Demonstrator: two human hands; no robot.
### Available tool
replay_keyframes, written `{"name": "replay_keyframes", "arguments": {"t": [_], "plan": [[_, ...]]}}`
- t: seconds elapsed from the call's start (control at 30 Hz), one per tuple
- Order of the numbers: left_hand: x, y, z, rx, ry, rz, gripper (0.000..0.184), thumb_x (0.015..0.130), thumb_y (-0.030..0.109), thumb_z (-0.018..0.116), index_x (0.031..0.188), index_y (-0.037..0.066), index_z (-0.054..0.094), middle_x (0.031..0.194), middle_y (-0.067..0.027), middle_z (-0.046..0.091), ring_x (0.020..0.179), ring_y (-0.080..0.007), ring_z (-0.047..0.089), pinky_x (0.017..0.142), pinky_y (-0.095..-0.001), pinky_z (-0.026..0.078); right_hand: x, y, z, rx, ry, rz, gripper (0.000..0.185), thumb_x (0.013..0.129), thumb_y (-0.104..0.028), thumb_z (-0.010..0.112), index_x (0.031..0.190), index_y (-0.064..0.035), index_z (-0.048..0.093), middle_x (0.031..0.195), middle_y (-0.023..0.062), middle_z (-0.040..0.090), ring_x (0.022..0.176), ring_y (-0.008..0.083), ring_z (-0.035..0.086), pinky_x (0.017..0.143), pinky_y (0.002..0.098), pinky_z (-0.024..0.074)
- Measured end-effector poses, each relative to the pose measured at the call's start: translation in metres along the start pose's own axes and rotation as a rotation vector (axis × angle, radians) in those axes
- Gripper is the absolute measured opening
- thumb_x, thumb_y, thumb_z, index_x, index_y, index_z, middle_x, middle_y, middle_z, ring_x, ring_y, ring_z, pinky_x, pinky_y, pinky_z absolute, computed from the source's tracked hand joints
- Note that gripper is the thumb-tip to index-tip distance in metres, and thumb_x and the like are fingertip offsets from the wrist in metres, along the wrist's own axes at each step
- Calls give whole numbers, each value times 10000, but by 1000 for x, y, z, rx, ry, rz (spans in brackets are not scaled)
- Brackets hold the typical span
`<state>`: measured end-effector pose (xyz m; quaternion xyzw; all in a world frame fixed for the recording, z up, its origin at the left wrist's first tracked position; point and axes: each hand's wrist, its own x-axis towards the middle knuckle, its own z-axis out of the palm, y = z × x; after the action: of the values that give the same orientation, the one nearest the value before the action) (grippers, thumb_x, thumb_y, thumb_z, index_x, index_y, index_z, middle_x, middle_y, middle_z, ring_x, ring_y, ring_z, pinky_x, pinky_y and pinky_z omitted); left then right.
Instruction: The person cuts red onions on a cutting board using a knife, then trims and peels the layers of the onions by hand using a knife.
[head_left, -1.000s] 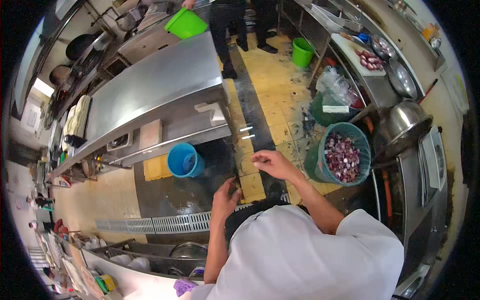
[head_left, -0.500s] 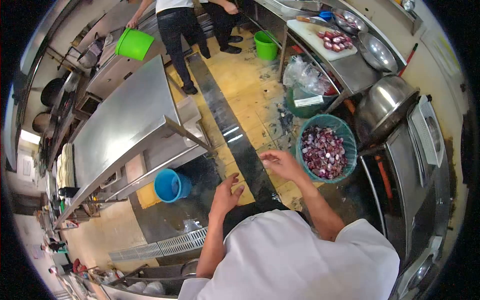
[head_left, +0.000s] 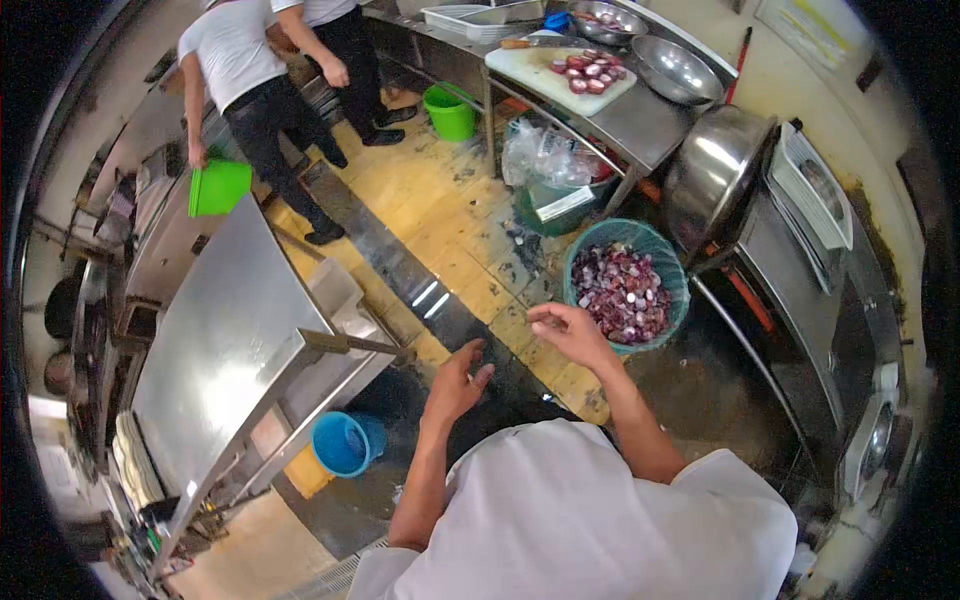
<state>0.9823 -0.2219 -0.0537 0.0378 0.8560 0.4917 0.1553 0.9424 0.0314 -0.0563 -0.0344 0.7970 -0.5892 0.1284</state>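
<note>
Now the left hand and the right hand are hanging empty, fingers loosely curling. Near the right one, a teal bin is standing on the floor, holding cut onions; probably heavy, slightly flexible, it is suiting opposite rim grips.

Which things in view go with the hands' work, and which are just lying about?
Things:
- Right hand, empty, nearest the bin of cut red onions
- Left hand, empty, nearest the right hand

Rest:
- Blue bucket
- Green bucket on the floor
- Cutting board with onion pieces
- Large steel bowl
</note>
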Motion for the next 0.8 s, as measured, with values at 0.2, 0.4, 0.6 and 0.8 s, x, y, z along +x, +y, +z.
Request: {"name": "replay_keyframes", "arguments": {"t": [0.2,0.4,0.6,0.8], "plan": [[49,6,-33,131,-103,215,501,917,212,679,1356,32,517,1179,-181,668,1065,-295,659,859,-379,527,16,-24,10,82,132,16,286,906,-199,693,1137,-32,677,1061,81,713,968,156,668,852,312,524],[90,7,-41,62,-196,305,499,914,179,683,1360,32,515,1145,-188,673,1062,-293,658,865,-371,525,23,-34,17,61,265,37,293,906,-189,690,1145,-21,667,1075,79,710,988,160,666,848,317,531],[127,21,-29,73,-322,298,510,905,168,691,1368,53,513,1143,-184,676,1022,-285,672,832,-372,540,21,-18,7,89,355,77,296,904,-191,692,1160,-43,668,1108,66,706,999,159,664,847,334,534],[172,44,-17,64,-376,273,489,870,159,695,1320,36,546,1145,-215,670,1000,-360,672,796,-388,534,54,-1,-30,87,384,129,305,900,-202,699,1162,-48,668,1120,64,704,1032,150,647,856,336,525]]}}
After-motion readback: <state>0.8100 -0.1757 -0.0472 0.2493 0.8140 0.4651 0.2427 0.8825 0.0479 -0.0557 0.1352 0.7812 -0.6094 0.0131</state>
